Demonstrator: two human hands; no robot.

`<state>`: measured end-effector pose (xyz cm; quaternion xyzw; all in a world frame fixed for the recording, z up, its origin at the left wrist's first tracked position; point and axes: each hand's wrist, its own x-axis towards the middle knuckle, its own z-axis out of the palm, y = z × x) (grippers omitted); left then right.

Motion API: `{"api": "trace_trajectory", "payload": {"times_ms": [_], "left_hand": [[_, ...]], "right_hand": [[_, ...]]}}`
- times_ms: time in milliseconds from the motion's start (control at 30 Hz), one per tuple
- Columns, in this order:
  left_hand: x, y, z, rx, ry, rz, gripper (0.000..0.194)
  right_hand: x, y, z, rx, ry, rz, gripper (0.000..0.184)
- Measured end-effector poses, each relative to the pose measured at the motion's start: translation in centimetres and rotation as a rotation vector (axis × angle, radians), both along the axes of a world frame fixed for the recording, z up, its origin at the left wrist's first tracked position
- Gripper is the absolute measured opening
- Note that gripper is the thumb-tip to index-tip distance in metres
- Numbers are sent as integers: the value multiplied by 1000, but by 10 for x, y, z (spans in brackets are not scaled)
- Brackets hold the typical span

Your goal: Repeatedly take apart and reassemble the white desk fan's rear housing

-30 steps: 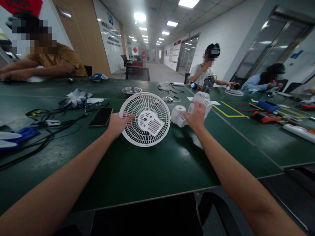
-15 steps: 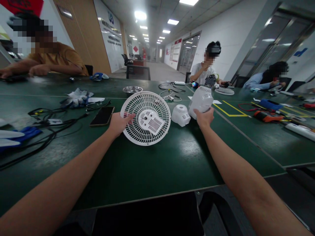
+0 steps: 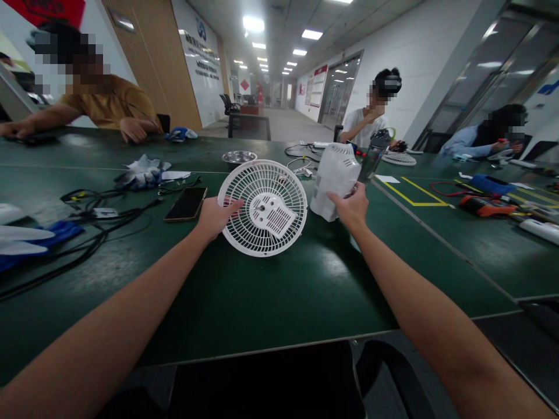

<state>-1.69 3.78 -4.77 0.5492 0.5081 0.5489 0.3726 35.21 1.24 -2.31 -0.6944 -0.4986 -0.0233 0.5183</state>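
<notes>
My left hand [image 3: 215, 219] grips a round white fan grille [image 3: 264, 247] by its left rim, thumb on the face. The grille is tilted toward me, with a slotted plate at its centre. To its right, my right hand [image 3: 354, 208] is closed on a white plastic fan motor cover [image 3: 335, 177], with vent slots at its top. This cover stands upright on or just over the table; I cannot tell whether it touches. A second, smaller white cover is no longer distinct, hidden behind or merged with the held one.
On the green table [image 3: 271, 308], a phone [image 3: 186, 203], black cables [image 3: 102, 227] and gloves [image 3: 142, 173] lie left. A metal bowl [image 3: 238, 157] stands behind the grille, a dark bottle [image 3: 374, 156] behind my right hand. An orange-black meter [image 3: 487, 206] lies right. Several people sit around.
My right hand has moved left with the white cover, to where the smaller cover stood. The dark bottle behind shows more fully. My left hand still holds the grille in nearly the same place.
</notes>
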Motion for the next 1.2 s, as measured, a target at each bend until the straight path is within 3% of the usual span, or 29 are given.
{"api": "trace_trajectory", "payload": {"times_ms": [167,267,433,567,700,900,1100,1200], "left_hand": [[-1,2,-2,9,10,-24,24],[0,-1,1,20,33,-17,19],[3,-5,6,-3,-9,-26,15],[1,-3,3,-3,-11,-42,18],[-2,1,-1,2,9,-37,22],[-3,5,-5,11,11,-43,26],[-2,3,-3,4,6,-50,27],[-2,3,-4,38,41,-45,28]], "right_hand": [[46,6,7,56,115,-242,69],[61,8,7,61,180,-289,61],[63,10,4,60,215,-257,63],[72,16,4,214,152,-164,80],[82,23,2,335,121,-48,75],[81,22,0,406,30,-30,78],[67,4,13,425,-203,-174,87],[43,-2,15,414,-326,-57,86]]}}
